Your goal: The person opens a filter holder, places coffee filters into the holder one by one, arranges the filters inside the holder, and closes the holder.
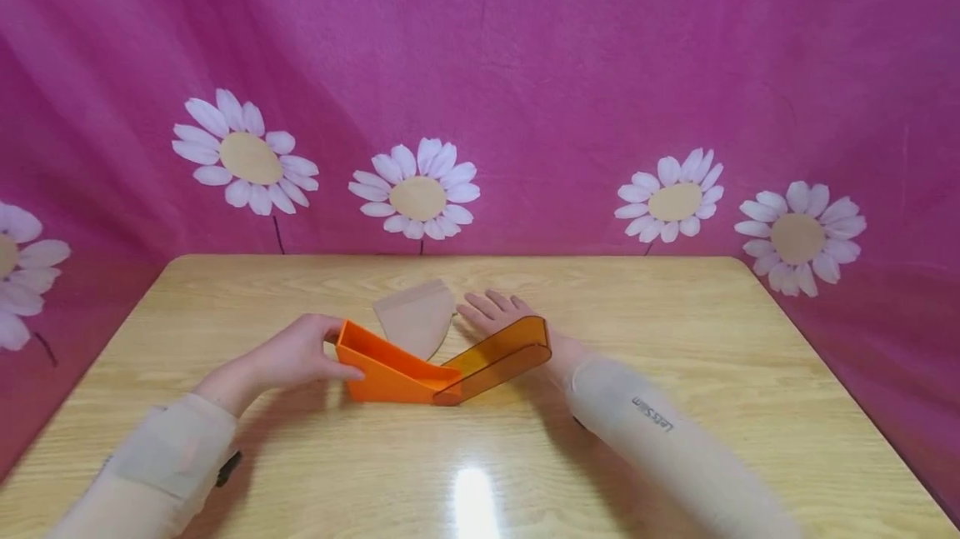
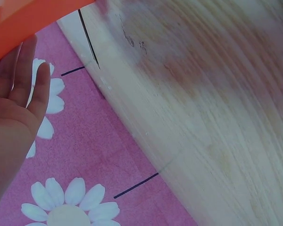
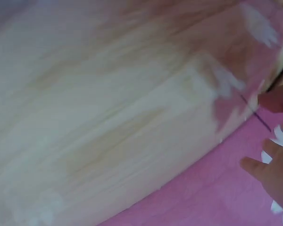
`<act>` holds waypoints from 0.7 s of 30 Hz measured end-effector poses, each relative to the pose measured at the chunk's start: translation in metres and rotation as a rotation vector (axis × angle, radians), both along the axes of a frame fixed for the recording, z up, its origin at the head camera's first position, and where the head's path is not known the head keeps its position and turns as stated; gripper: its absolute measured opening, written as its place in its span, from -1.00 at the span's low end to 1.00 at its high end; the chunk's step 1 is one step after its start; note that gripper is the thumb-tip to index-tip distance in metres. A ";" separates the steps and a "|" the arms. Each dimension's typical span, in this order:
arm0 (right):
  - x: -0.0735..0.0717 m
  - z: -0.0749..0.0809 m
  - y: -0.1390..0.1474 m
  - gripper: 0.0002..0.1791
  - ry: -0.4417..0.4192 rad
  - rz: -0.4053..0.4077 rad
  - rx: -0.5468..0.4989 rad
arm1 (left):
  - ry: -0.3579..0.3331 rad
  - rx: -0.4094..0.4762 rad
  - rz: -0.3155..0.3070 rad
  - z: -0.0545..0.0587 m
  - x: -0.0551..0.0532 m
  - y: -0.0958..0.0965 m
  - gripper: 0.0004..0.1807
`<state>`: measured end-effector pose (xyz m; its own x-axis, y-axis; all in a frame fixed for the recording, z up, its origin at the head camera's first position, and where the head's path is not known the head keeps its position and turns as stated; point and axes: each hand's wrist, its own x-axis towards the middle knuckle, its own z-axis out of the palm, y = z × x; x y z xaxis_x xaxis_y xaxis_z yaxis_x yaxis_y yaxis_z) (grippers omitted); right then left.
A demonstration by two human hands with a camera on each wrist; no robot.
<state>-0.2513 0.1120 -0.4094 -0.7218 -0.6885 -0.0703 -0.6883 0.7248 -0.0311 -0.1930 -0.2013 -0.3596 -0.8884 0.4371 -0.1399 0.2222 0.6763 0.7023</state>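
Observation:
An orange coffee filter holder (image 1: 393,381) with a see-through amber lid (image 1: 498,360) is in the middle of the head view. The lid is swung open to the right. My left hand (image 1: 296,351) grips the holder's tall left end, thumb on the near side. In the left wrist view, the fingers of that hand (image 2: 14,108) reach up to the orange wall. Behind the holder lie brown cone coffee filters (image 1: 416,318). My right hand (image 1: 495,318) is behind the lid, fingers extended beside the filters' right edge; whether they touch is unclear. The right wrist view catches this hand (image 3: 273,162) only partly.
The light wooden table (image 1: 675,339) reaches back to a pink curtain (image 1: 525,89) printed with white daisies. Glare (image 1: 474,501) shows on the tabletop near the front.

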 end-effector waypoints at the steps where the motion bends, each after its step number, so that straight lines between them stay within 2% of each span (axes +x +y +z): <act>1: -0.003 -0.007 -0.004 0.08 0.033 0.010 0.018 | -0.001 -0.002 0.004 0.000 0.000 0.000 -0.59; 3: -0.004 -0.013 -0.012 0.24 0.070 0.017 0.036 | -0.001 -0.005 0.008 -0.001 0.001 0.000 -0.59; 6: -0.002 -0.017 -0.018 0.22 0.059 0.017 0.019 | 0.012 -0.006 0.002 0.000 0.001 0.001 -0.59; 10: 0.006 -0.011 -0.017 0.19 0.017 0.007 0.018 | 0.023 -0.012 -0.005 0.001 0.001 0.002 -0.59; 12: 0.010 -0.004 -0.015 0.13 -0.001 0.009 0.018 | 0.030 -0.020 -0.005 0.001 0.001 0.002 -0.59; 19: 0.037 0.050 -0.011 -0.41 -0.144 0.005 0.005 | 0.050 -0.036 -0.012 0.002 0.002 0.002 -0.62; 21: 0.038 0.054 -0.007 -0.45 -0.137 -0.013 -0.003 | 0.052 -0.036 -0.014 0.001 0.002 0.002 -0.62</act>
<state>-0.2133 0.1047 -0.3558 -0.7140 -0.6798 -0.1672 -0.6684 0.7330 -0.1263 -0.1911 -0.1991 -0.3582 -0.8889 0.4448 -0.1094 0.2672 0.6976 0.6648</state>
